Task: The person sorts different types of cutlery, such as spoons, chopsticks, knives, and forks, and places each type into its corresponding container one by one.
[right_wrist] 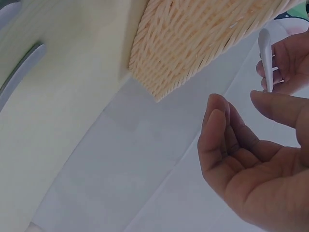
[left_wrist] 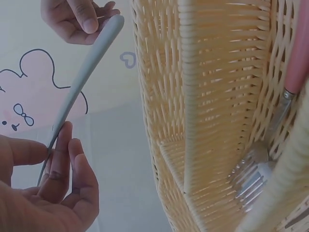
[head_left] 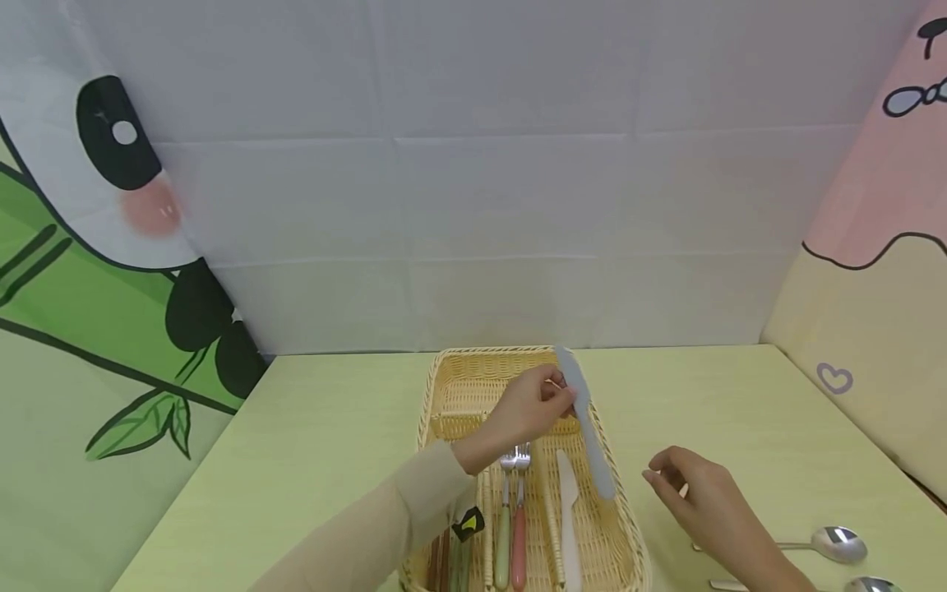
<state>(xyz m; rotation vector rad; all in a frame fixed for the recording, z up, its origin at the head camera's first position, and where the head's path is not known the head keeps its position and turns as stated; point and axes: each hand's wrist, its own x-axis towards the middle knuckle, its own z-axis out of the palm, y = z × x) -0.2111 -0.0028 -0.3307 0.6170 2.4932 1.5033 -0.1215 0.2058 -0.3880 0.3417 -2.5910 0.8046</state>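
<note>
On the pale green table (head_left: 311, 427), the woven basket (head_left: 451, 386) sits in front of me, its long compartments holding 2 forks (head_left: 514, 460) and a white knife (head_left: 566, 510). My left hand (head_left: 528, 407) pinches a long, slim grey-blue utensil (head_left: 588, 432) near one end, slanted above the basket's right rim. My right hand (head_left: 695, 485) hovers just beside the basket, fingers loosely curled and holding nothing, with 2 spoons (head_left: 836, 543) lying nearby.

One wicker basket (head_left: 444, 386), two forks (head_left: 515, 458), two knives (head_left: 567, 501), two spoons (head_left: 836, 543), two hands (head_left: 528, 407).
</note>
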